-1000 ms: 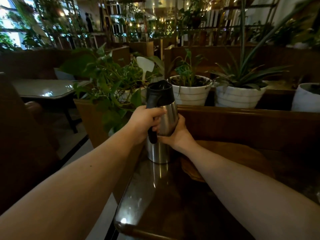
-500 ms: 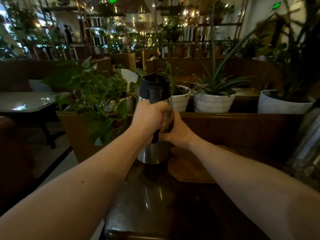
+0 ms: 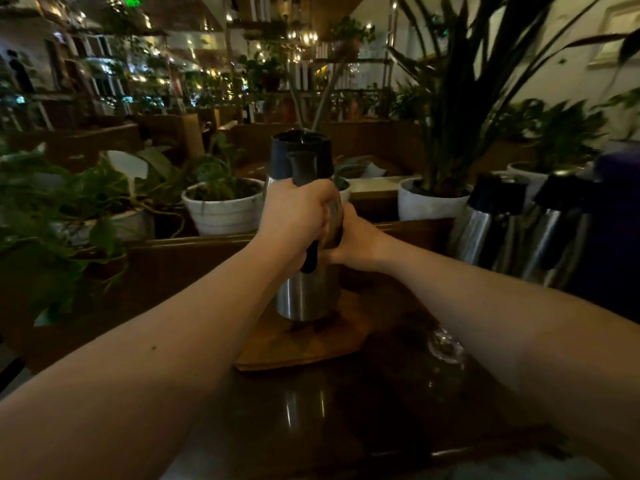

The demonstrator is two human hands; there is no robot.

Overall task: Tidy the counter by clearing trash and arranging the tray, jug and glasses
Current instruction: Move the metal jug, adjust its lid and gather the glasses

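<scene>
A steel jug [image 3: 304, 299] with a black lid and black handle stands upright over the wooden tray [image 3: 298, 344] on the dark counter. My left hand [image 3: 294, 216] is closed around the jug's handle. My right hand [image 3: 353, 244] grips the jug's body from the right side. I cannot tell whether the jug's base touches the tray. A clear glass [image 3: 445, 344] shows dimly on the counter to the right of the tray, partly hidden by my right forearm.
Two more steel jugs [image 3: 485, 223] [image 3: 550, 237] stand at the right. White plant pots [image 3: 225, 209] [image 3: 433, 199] line the wooden ledge [image 3: 194, 242] behind the counter. A leafy plant [image 3: 62, 216] fills the left. The glossy counter [image 3: 311, 410] stretches toward me.
Both hands have carried the jug rightward, from the counter's left edge to over the wooden tray. My view has swung right, bringing the two other jugs into sight.
</scene>
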